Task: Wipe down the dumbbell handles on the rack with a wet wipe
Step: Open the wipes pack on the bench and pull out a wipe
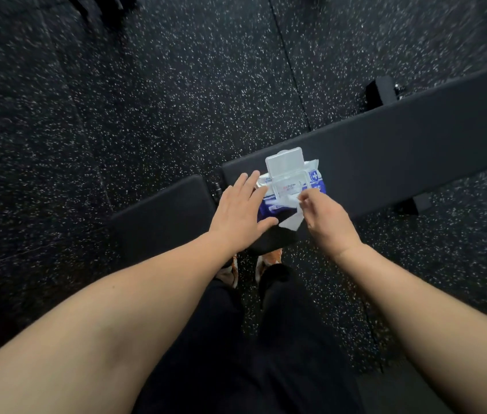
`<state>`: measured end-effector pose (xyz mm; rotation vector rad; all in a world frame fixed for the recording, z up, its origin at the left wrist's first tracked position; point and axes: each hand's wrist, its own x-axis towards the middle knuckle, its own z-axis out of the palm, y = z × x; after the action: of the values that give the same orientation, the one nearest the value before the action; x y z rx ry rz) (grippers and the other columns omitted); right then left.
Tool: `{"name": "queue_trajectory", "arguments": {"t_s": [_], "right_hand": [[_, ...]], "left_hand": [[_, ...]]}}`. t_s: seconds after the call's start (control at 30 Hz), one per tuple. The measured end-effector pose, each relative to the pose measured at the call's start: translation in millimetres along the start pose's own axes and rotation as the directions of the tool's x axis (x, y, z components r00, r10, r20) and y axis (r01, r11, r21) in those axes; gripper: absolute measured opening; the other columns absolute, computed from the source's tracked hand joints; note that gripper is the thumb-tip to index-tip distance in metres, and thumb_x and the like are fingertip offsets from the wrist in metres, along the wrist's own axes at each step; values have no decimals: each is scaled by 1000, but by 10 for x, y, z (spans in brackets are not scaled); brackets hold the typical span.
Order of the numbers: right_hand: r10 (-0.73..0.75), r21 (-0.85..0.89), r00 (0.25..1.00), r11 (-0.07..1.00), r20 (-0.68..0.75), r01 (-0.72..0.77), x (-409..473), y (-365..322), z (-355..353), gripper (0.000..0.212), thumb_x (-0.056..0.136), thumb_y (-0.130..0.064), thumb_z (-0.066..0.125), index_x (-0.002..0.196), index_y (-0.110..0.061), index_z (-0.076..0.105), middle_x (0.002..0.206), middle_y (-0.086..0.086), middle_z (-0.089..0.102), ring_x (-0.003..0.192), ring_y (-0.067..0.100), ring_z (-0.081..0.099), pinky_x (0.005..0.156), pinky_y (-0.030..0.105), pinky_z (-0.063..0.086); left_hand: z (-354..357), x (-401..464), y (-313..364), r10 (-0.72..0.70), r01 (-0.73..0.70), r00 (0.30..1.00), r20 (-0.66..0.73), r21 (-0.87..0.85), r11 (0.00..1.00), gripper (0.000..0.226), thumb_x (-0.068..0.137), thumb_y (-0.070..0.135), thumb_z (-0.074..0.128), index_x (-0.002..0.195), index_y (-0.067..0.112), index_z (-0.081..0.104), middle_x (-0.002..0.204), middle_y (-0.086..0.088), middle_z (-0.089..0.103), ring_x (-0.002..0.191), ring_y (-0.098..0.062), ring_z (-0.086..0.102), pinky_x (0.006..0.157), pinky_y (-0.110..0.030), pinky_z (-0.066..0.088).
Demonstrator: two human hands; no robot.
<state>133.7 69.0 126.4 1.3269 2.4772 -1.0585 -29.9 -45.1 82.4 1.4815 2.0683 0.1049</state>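
Item: pack of wet wipes, blue and white, lying on a black padded bench just above frame centre; clear flip lid standing open toward 12 o'clock. Item: wet wipe, white, drawn partly out of the pack opening, trailing toward 6 o'clock over the bench edge. Left hand: fingers spread flat, palm down, resting on the pack's end at 9 o'clock, thumb lying along the near edge. Right hand: at 3 o'clock of the wipe, thumb and forefinger pinched on the wipe's upper corner, other fingers curled. Bench: two pads, a short seat section at 8 o'clock and a long section running toward 2 o'clock, a narrow gap between them. Floor: black rubber with white flecks, seams visible. Shoes: orange and white, at 6 o'clock below the bench, partly hidden. Dumbbells and rack: out of view.
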Motion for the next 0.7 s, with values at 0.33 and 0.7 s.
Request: {"name": "queue_trajectory", "arguments": {"t_s": [0.33, 0.7], "right_hand": [[-315, 30, 947, 949, 65, 313, -313, -552, -208, 9, 80, -13, 75, 82, -9, 68, 88, 1, 55, 85, 13, 47, 78, 19, 35], [-460, 12, 790, 867, 405, 499, -590, -835, -285, 24, 90, -13, 62, 113, -17, 69, 108, 2, 70, 101, 19, 63, 90, 32, 48]], "left_hand": [[-276, -940, 100, -275, 265, 960, -55, -147, 953, 82, 90, 70, 47, 155, 23, 28, 168, 0, 1, 154, -20, -6, 124, -47, 10], [-68, -1890, 733, -633, 509, 742, -220, -429, 746, 83, 86, 67, 53, 152, 20, 34, 168, -2, 4, 154, -20, -3, 123, -49, 11]]}}
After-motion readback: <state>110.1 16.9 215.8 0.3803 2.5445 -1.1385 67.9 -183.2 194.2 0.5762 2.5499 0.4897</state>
